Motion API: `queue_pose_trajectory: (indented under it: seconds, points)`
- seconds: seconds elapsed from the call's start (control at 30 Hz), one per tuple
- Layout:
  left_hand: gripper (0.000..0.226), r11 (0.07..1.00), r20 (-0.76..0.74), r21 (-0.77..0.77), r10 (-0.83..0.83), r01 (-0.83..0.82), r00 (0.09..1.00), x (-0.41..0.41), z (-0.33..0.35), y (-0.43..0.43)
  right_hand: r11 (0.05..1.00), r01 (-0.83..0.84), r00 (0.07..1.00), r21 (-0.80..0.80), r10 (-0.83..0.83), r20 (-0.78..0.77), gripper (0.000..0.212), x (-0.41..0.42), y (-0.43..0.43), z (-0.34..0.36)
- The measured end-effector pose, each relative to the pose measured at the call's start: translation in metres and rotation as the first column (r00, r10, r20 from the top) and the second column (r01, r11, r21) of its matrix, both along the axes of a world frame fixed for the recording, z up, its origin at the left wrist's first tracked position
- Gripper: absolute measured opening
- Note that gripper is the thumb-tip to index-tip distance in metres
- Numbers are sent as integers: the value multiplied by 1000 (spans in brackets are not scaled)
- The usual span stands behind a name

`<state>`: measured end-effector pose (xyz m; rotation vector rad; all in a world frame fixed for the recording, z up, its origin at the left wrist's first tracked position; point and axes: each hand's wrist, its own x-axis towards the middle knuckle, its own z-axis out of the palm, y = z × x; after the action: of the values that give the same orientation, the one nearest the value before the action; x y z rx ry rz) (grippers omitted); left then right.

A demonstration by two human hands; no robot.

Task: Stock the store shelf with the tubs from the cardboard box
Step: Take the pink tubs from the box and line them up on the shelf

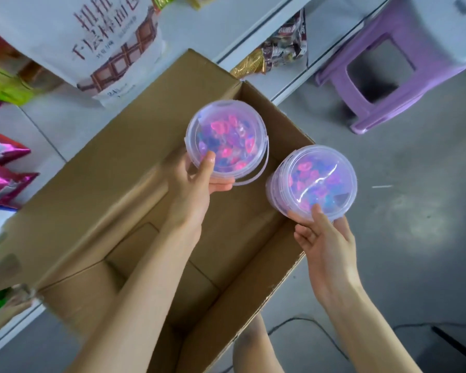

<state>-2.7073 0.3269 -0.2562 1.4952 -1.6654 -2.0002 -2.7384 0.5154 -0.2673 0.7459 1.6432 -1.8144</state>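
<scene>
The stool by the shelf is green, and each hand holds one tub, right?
No, the head view shows the stool by the shelf is purple, not green. The left hand holds one tub and the right hand holds the other tub.

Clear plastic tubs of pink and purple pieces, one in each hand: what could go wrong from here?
1. The left hand and right hand each grip a clear round tub only at its near rim, thumb on the lid; either might slip.
2. The right-hand tub hangs over the edge of the brown cardboard box, partly above the grey floor; dropped, it could burst open.
3. The left-hand tub's loose handle may snag.
</scene>
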Motion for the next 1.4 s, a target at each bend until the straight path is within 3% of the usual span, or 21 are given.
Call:
queue_pose_trajectory:
  seconds: [0.3, 0.5, 0.6, 0.67, 0.77, 0.93, 1.03, 1.17, 1.23, 1.33, 1.4]
  points:
    - [27, 995, -78, -103, -9, 1, 997, 116, 79, -8, 975, -220, 963, -10, 216, -162, 31, 61, -3, 79]
    - [18, 973, -189, -233, -45, 0, 981, 251, 139, -34, 946, -305, 934, -107, 275, -227, 32, 174, -31, 141]
    - [12, 944, -168, -329, -67, 8, 984, 330, 176, -58, 903, -392, 908, -174, 349, -231, 38, 237, -52, 169]
    - [19, 934, -178, -355, -15, -50, 984, 386, 210, -73, 845, -496, 858, -199, 443, -259, 46, 277, -74, 194]
    - [26, 897, -194, -413, 81, -156, 978, 458, 258, -92, 748, -623, 770, -227, 537, -345, 77, 327, -109, 237]
    - [22, 827, -347, -436, 210, -355, 914, 541, 340, -105, 652, -716, 684, -250, 583, -439, 86, 382, -160, 312]
    - [26, 778, -419, -462, 232, -426, 878, 575, 389, -114, 563, -782, 613, -269, 612, -500, 55, 400, -187, 362]
    - [30, 704, -496, -485, 267, -519, 826, 600, 436, -129, 456, -840, 535, -293, 612, -583, 64, 413, -225, 406]
    - [23, 685, -509, -484, 285, -544, 812, 605, 450, -137, 412, -858, 510, -308, 606, -611, 44, 417, -242, 425]
    - [20, 649, -529, -478, 326, -592, 784, 602, 462, -154, 364, -886, 457, -286, 585, -670, 42, 414, -268, 450]
    - [19, 636, -544, -450, 361, -627, 757, 591, 470, -169, 368, -888, 451, -276, 581, -677, 28, 401, -287, 463]
